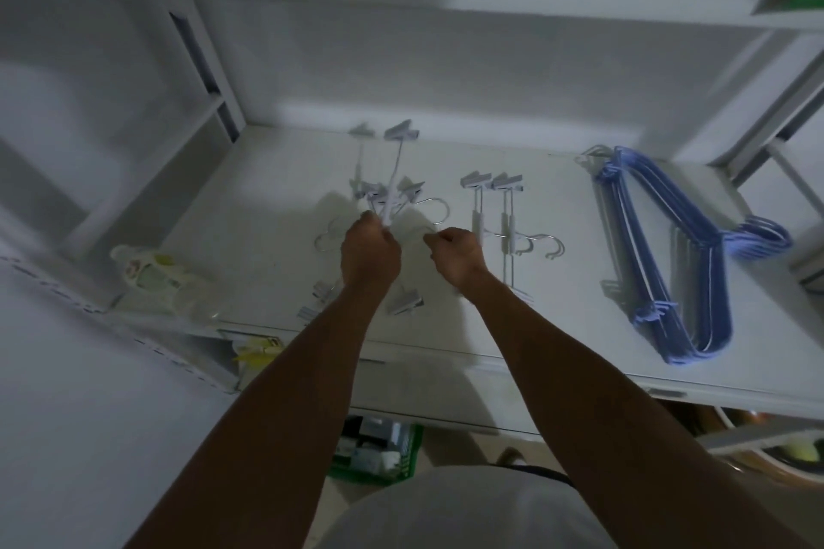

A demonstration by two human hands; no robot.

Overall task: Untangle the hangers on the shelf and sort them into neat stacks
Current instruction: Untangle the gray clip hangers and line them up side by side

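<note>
A tangle of white clip hangers [387,192] lies at the middle of the white shelf [249,210]. My left hand [369,254] is shut on the middle of one of these clip hangers, whose bar points away to a clip at the back. My right hand [459,254] is closed beside it, fingers pinched at a thin metal hook; the blur hides the exact grip. Two white clip hangers [492,214] lie side by side to the right. A neat stack of blue hangers [660,245] rests at the shelf's right end.
A pale yellow packet [156,276] lies at the shelf's front left corner. White uprights stand at the shelf's left [209,71] and right [767,129]. Below the shelf sits a green crate [379,455] of items. Another shelf board runs overhead.
</note>
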